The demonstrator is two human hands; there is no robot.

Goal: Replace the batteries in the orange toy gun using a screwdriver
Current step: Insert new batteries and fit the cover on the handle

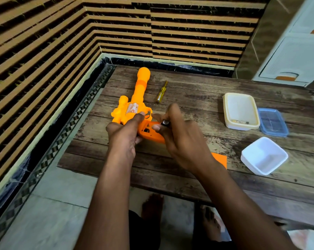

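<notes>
Orange moulded plastic, the toy gun point(134, 107) lies on the grainy wooden table point(188, 177); left hand point(124, 134) grips its body, right hand point(179, 138) pinches 1 small cylindrical battery point(165, 123) at the grip. Yellow-handled screwdriver point(161, 92) lies beside the barrel.

A dark, weathered wooden plank desk point(188, 98) stands in a corner. Behind it and to its left rise walls of tan and black horizontal stripes point(197, 33). Grey stone floor point(59, 192) with a checkered black border strip point(77, 112) lies left of the desk; a white plastic drawer cabinet point(295, 56) stands beyond its far right corner.
</notes>
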